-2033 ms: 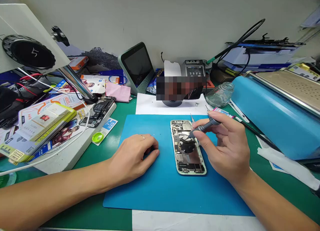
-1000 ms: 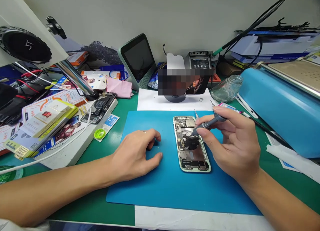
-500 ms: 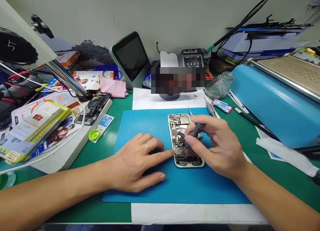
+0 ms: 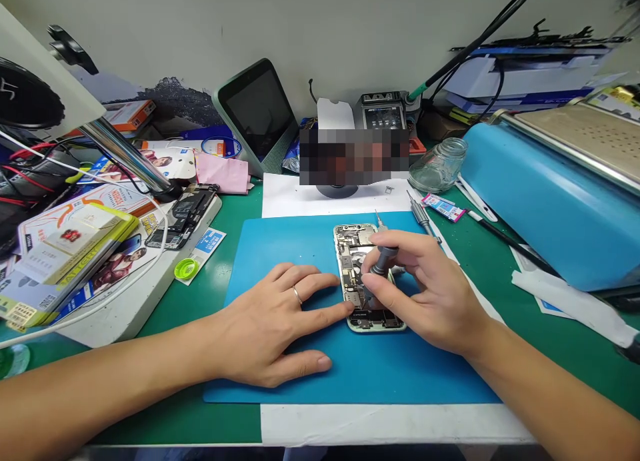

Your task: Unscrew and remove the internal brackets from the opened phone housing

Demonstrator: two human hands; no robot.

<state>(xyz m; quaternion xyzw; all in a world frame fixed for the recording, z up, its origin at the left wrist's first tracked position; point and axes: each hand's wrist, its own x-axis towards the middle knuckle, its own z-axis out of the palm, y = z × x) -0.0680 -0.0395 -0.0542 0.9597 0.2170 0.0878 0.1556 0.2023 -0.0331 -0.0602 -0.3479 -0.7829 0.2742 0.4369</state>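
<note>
An opened smartphone (image 4: 353, 281) lies on the blue mat (image 4: 280, 234), its circuit boards and inner parts exposed. My left hand (image 4: 280, 321) rests flat with fingers spread, the index fingertip touching the phone's left edge; a ring is on one finger. Between thumb and fingers, my right hand (image 4: 430, 288) grips a grey screwdriver (image 4: 384, 260), tilted over the lower half of the phone. The tip points down near the lower left inside the frame, though its exact contact is hard to make out. Part of the phone's right side is hidden behind my right hand.
Other screwdrivers (image 4: 420, 214) lie beyond my right hand. A glass jar (image 4: 440, 164) and a blue machine (image 4: 540, 208) stand at the right. Boxes (image 4: 75, 241), another opened phone (image 4: 187, 218) and a green cap (image 4: 186, 269) are on the left. A tablet-like display (image 4: 257, 114) stands behind.
The screwdriver has shifted slightly left and down over the phone, now more upright. My left index finger reaches a little further onto the phone's edge. The view has moved slightly.
</note>
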